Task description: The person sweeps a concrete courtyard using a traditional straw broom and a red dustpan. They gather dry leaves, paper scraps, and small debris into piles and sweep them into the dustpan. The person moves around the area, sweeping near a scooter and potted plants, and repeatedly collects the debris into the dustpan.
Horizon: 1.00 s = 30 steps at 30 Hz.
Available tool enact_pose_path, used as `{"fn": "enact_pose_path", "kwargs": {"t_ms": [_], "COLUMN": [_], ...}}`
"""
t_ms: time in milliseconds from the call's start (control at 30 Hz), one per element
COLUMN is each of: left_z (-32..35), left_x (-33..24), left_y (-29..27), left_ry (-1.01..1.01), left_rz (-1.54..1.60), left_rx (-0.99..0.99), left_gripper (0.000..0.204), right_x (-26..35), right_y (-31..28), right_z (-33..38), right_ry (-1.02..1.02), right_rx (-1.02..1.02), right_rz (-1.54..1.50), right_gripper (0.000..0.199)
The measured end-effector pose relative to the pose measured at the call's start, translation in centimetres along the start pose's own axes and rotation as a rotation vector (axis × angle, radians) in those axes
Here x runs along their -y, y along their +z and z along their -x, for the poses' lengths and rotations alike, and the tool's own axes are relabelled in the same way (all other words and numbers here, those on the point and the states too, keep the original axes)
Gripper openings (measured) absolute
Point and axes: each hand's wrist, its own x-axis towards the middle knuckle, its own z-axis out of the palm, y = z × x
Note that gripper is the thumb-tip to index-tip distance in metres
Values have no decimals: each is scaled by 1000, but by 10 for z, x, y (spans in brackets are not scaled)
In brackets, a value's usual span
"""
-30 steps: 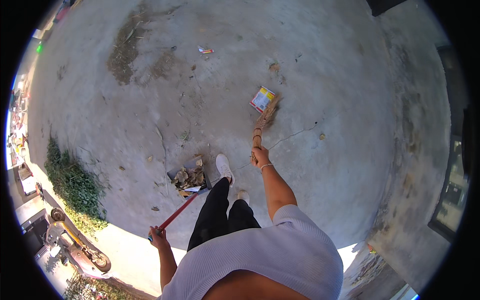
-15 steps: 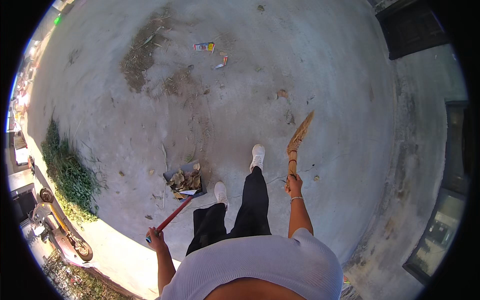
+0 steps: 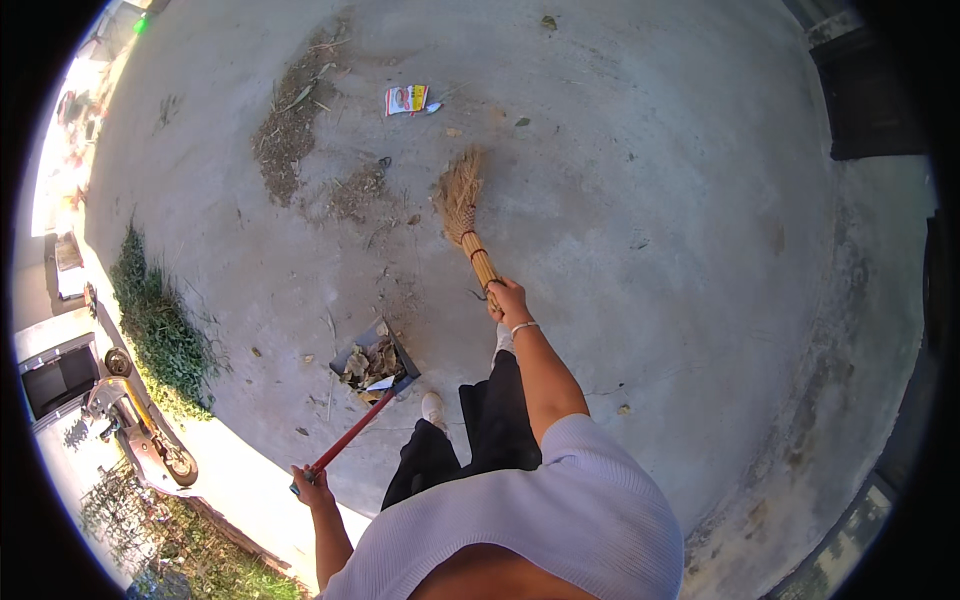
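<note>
Nearest, low in the head view: left hand [image 3: 312, 483] wrapped tight round the end of a red handle [image 3: 350, 436], fingers closed on it. Handle slanting up and away to a dark dustpan [image 3: 372, 361], resting on the concrete [image 3: 650, 200] and filled with dry leaves and scraps. White shoe [image 3: 432, 408] just right of the dustpan, close to its near corner; second shoe [image 3: 503, 342] further right, half hidden behind the forearm.

Right of the dustpan and a little beyond it: right hand [image 3: 508, 298] clenched round the bound stick handle of a straw broom [image 3: 463, 208] — thin bracelet on the wrist. Broom leaning away from the hand, bristles spread on the ground well beyond the dustpan, near a patch of swept dirt [image 3: 360, 192] lying straight ahead of the pan.

Further out from the dustpan: larger brown smear of dust and twigs [image 3: 283, 130], then a flattened snack wrapper [image 3: 406, 99] beyond the broom tip, apart from the bristles.

Left of the dustpan, off the slab — strip of green weeds [image 3: 155, 325], and past it a small yellow wheeled machine [image 3: 135, 425]
</note>
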Motion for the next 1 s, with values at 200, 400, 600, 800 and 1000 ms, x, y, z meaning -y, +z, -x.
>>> {"fn": "enact_pose_path", "kwargs": {"t_ms": [200, 400, 600, 800, 1000], "left_z": [18, 18, -13, -35, -38], "left_x": [-13, -8, 7, -19, -49], "left_y": [60, 147, 231, 297, 383], "left_ry": [-70, -224, -281, -193, -136], "left_rz": [77, 150, 139, 47, 82], "left_rx": [-53, -88, -64, 41, 89], "left_gripper": [38, 38, 41, 40, 37], "right_x": [28, 96, 190, 229, 294], "right_y": [-93, -211, -150, 69, 46], "right_z": [53, 29, -139, -185, -170], "right_ry": [-214, 0, 246, -71, -162], "right_rx": [-323, -635, -732, -170, -200], "right_rz": [293, -10, -63, 327, 304], "right_gripper": [50, 16, 22, 20, 58]}}
